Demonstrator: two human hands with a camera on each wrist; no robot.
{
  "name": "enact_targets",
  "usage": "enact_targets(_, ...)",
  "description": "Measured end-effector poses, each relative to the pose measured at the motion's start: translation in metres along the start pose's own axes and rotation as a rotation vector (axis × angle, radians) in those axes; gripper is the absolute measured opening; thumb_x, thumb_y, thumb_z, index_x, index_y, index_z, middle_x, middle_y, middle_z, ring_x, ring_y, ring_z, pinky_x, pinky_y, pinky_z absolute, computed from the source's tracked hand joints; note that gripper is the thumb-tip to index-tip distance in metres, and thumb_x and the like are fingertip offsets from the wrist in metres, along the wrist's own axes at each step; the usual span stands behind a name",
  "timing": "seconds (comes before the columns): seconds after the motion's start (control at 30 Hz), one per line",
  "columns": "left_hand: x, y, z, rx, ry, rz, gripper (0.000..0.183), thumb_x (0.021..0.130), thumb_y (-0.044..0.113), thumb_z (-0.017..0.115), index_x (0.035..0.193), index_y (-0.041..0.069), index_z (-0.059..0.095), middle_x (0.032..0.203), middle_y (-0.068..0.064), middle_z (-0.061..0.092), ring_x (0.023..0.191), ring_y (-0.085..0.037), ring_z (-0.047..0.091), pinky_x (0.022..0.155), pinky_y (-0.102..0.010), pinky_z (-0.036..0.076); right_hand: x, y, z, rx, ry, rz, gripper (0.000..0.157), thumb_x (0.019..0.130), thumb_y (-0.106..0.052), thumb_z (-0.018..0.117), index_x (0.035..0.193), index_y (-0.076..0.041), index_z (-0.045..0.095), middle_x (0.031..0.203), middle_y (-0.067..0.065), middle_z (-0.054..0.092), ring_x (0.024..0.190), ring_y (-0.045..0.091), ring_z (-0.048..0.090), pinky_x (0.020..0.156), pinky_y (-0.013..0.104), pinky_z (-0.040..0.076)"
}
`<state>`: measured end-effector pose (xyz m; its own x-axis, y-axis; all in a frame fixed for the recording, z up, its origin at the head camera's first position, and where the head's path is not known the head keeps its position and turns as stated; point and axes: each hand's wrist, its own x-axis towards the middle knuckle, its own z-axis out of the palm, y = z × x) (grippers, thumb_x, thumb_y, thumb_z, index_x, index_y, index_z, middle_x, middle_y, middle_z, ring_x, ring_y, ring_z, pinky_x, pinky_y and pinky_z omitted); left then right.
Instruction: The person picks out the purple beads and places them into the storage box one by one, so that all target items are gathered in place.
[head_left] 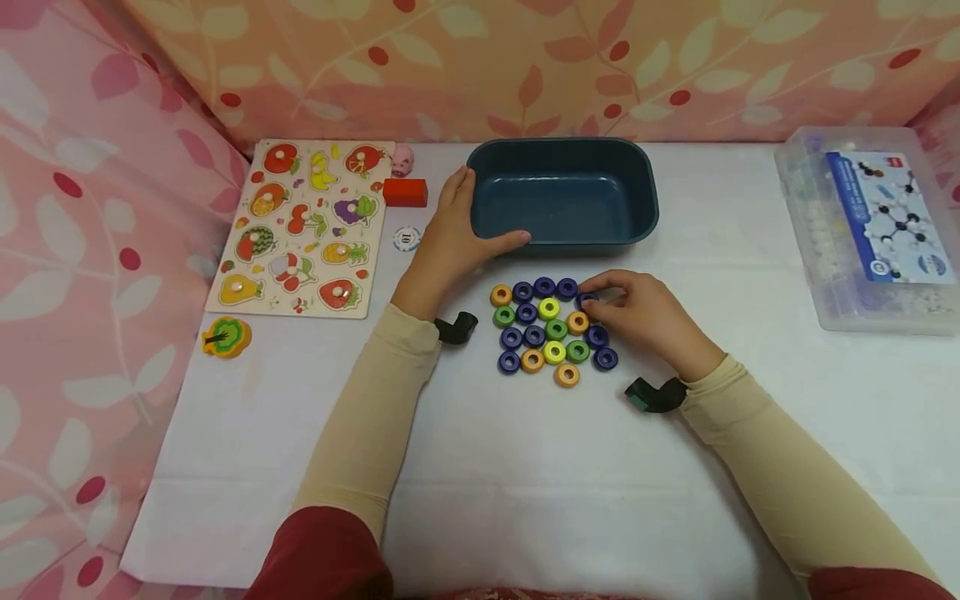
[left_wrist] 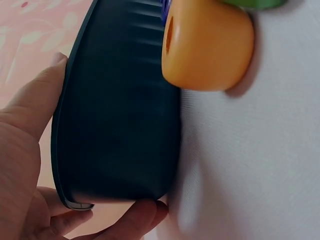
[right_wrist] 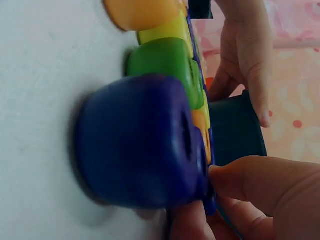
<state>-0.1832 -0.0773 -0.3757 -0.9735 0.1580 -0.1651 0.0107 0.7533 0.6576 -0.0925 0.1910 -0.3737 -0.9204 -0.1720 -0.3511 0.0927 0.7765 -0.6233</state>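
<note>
Ring-shaped beads in blue, green, yellow and orange lie flat in rough rows mid-table. At the back right corner of this group, my right hand pinches a blue ring bead between thumb and fingers. My left hand grips the left end of a dark blue plastic tub, thumb along the front rim and fingers round the side. In the left wrist view an orange bead looms before the tub wall. Another blue bead fills the front of the right wrist view.
A fruit puzzle board lies at the left, with a tree-shaped piece below it. Beside the board are a red block, a pink pig figure and a white chip. A clear plastic case stands far right.
</note>
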Motion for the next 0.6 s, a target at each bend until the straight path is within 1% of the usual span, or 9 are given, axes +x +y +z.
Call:
enact_targets(0.1,0.0,-0.001,0.001,-0.004,0.004,0.002,0.127,0.066,0.084,0.068,0.162,0.029,0.005,0.169,0.014,-0.002,0.155,-0.015,0.017,0.124,-0.04,0.026,0.0,0.001,-0.002,-0.012,-0.013,0.006,0.031,0.093,-0.031,0.067,0.122,-0.019,0.071,0.1,0.009,0.076,0.083,0.016,0.069,0.076,0.032,0.047)
enact_targets(0.17,0.0,-0.001,0.001,-0.009,0.01,0.005,0.127,0.066,0.083,0.068,0.162,0.029,0.006,0.169,0.014,-0.002,0.155,-0.014,0.016,0.124,-0.039,0.026,0.0,-0.001,-0.005,-0.028,-0.018,0.013,0.031,0.093,-0.031,0.067,0.122,-0.019,0.071,0.105,0.009,0.075,0.085,0.017,0.07,0.075,0.032,0.048)
enact_targets(0.3,0.0,0.0,0.0,-0.016,0.003,0.01,0.127,0.066,0.082,0.069,0.162,0.028,0.006,0.169,0.014,-0.002,0.155,-0.013,0.014,0.124,-0.038,0.025,-0.006,-0.008,-0.012,-0.045,-0.021,0.034,0.031,0.093,-0.032,0.068,0.121,-0.02,0.072,0.117,0.009,0.072,0.095,0.021,0.071,0.079,0.033,0.05)
enact_targets(0.37,-0.001,0.001,-0.001,-0.017,-0.002,0.012,0.127,0.067,0.082,0.07,0.162,0.028,0.006,0.169,0.014,-0.002,0.155,-0.013,0.014,0.124,-0.038,0.025,-0.011,-0.015,-0.02,-0.023,-0.015,0.038,0.033,0.093,-0.034,0.069,0.123,-0.02,0.071,0.116,0.009,0.073,0.101,0.024,0.072,0.083,0.037,0.052)
enact_targets(0.5,-0.001,0.002,-0.002,-0.018,-0.007,0.009,0.126,0.067,0.081,0.07,0.162,0.028,0.007,0.169,0.014,-0.002,0.155,-0.013,0.014,0.123,-0.038,0.026,-0.013,-0.034,-0.041,0.031,0.051,0.022,0.037,0.094,-0.037,0.069,0.126,-0.019,0.068,0.107,0.009,0.077,0.105,0.024,0.072,0.091,0.046,0.053)
enact_targets(0.53,-0.001,0.002,-0.002,-0.019,-0.007,0.008,0.126,0.067,0.081,0.07,0.162,0.028,0.007,0.169,0.014,-0.002,0.155,-0.014,0.014,0.123,-0.038,0.027,-0.011,-0.039,-0.047,0.044,0.076,0.018,0.038,0.095,-0.038,0.068,0.128,-0.019,0.067,0.105,0.009,0.078,0.105,0.024,0.072,0.093,0.048,0.052)
enact_targets(0.6,-0.001,0.002,-0.002,-0.028,-0.007,0.005,0.126,0.068,0.081,0.07,0.162,0.028,0.006,0.169,0.014,-0.003,0.155,-0.014,0.014,0.123,-0.038,0.027,0.0,-0.046,-0.058,0.061,0.129,0.017,0.042,0.096,-0.042,0.065,0.132,-0.02,0.065,0.109,0.01,0.077,0.106,0.02,0.071,0.095,0.048,0.051)
